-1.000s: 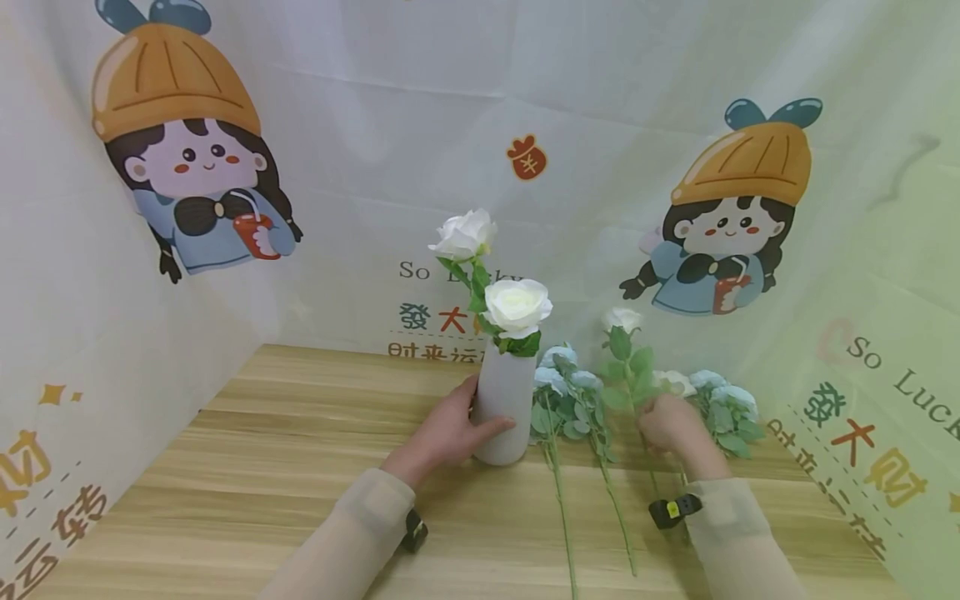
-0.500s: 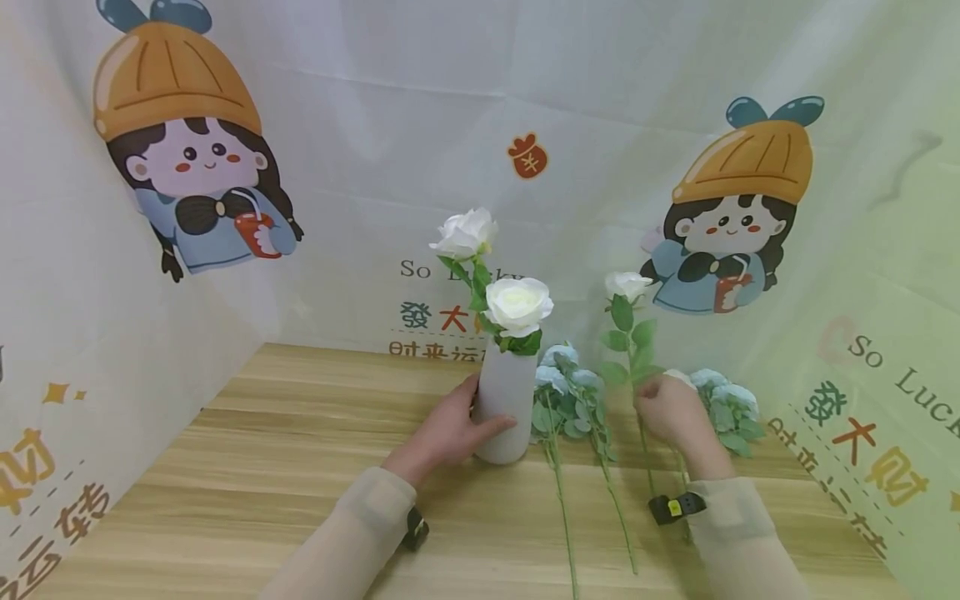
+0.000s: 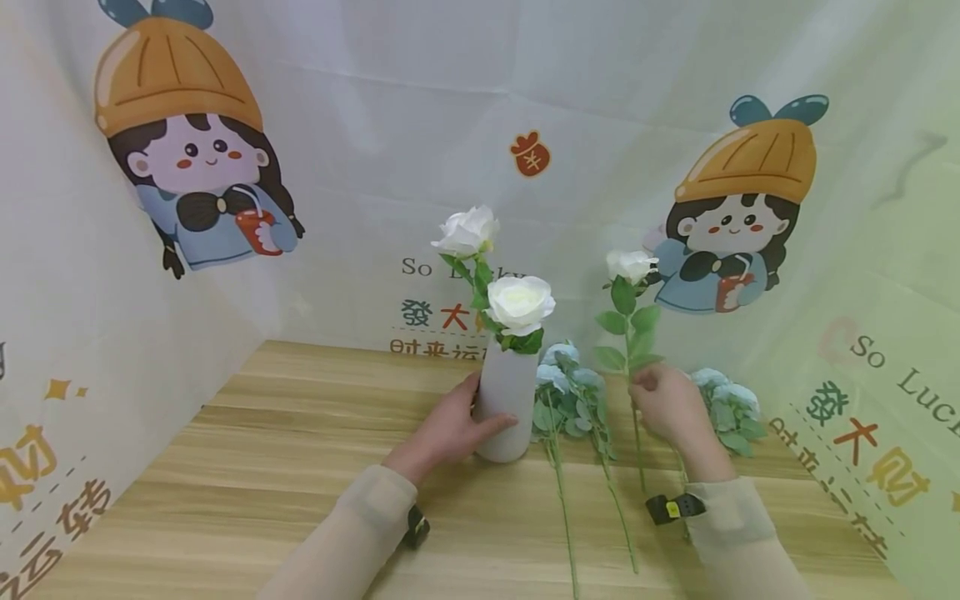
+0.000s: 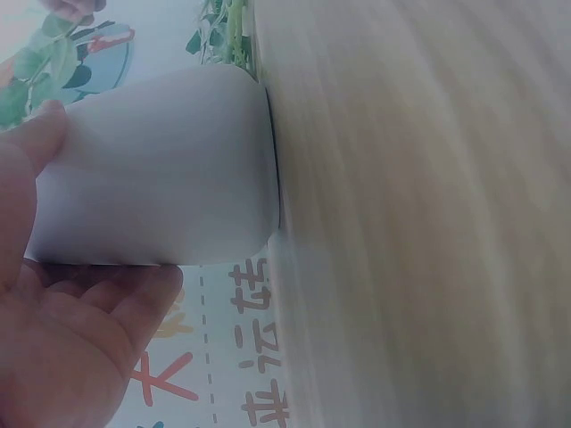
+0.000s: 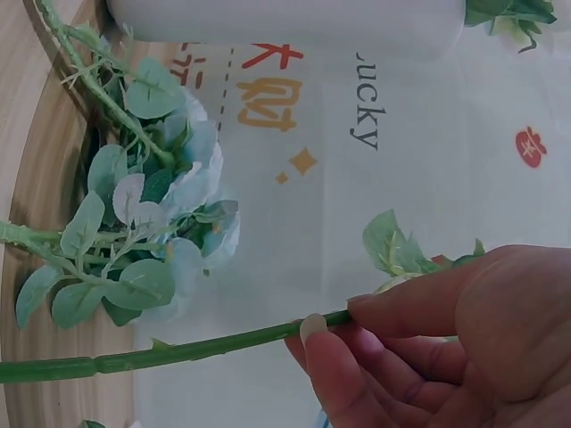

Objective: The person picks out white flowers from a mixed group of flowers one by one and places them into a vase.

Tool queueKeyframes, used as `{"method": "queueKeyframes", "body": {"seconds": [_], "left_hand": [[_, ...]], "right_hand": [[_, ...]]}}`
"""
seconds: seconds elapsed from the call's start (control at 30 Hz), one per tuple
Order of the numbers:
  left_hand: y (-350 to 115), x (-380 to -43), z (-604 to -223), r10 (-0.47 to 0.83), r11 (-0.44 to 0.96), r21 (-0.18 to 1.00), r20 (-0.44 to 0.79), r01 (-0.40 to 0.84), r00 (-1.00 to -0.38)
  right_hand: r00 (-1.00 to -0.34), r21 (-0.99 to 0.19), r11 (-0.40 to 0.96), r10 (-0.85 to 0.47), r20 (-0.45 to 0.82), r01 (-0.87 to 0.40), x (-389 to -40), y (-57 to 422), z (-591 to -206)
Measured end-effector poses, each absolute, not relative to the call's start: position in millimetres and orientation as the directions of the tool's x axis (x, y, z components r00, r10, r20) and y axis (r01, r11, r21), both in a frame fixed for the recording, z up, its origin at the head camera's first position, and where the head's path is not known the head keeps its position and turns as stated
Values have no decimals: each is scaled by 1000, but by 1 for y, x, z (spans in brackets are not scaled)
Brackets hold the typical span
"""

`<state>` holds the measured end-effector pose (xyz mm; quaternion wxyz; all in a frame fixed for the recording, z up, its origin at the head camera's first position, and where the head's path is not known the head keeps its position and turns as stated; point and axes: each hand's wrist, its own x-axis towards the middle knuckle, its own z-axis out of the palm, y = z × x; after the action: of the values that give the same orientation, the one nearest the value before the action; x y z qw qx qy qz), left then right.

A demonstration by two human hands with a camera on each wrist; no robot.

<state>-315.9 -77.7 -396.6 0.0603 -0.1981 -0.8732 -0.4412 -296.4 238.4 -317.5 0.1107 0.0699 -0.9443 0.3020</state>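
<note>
A pale grey vase [image 3: 510, 392] stands upright on the wooden table. My left hand [image 3: 450, 429] holds its side, the thumb across the front and the fingers around the far side. Two white roses with green leaves stand in it, a taller rose [image 3: 467, 232] behind and a lower rose [image 3: 521, 304] at the mouth. To the right of the vase, my right hand [image 3: 671, 408] pinches the stem of another white rose [image 3: 632, 267], bloom up. In the right wrist view, thumb and fingertips grip the thorny green stem [image 5: 205, 345].
Pale blue flowers [image 3: 579, 390] lie between the vase and my right hand, their stems stretching toward the table's front. More blue flowers [image 3: 735, 408] lie beyond the right hand. A printed cloth [image 3: 360, 150] hangs around the wooden table [image 3: 262, 442].
My right hand has drawn the white rose upward and a little to the left, its bloom now higher beside the printed figure. The left hand and vase stay in place.
</note>
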Motion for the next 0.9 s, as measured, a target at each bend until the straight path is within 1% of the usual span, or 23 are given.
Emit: {"method": "queueKeyframes", "body": {"seconds": [0.2, 0.5, 0.7, 0.9], "left_hand": [[-77, -317, -397, 292, 538, 742, 281, 400, -914], [-77, -316, -396, 294, 534, 748, 273, 395, -916], [-77, -316, -396, 297, 528, 750, 275, 398, -914], [-78, -316, -396, 301, 532, 744, 279, 403, -912]], "right_hand": [[-964, -573, 795, -53, 261, -199, -296, 236, -316], [-946, -538, 808, -69, 316, -238, -294, 233, -314], [-934, -542, 798, -70, 352, -264, -292, 231, -313], [-932, -552, 790, -66, 355, -266, -291, 228, -313]]}}
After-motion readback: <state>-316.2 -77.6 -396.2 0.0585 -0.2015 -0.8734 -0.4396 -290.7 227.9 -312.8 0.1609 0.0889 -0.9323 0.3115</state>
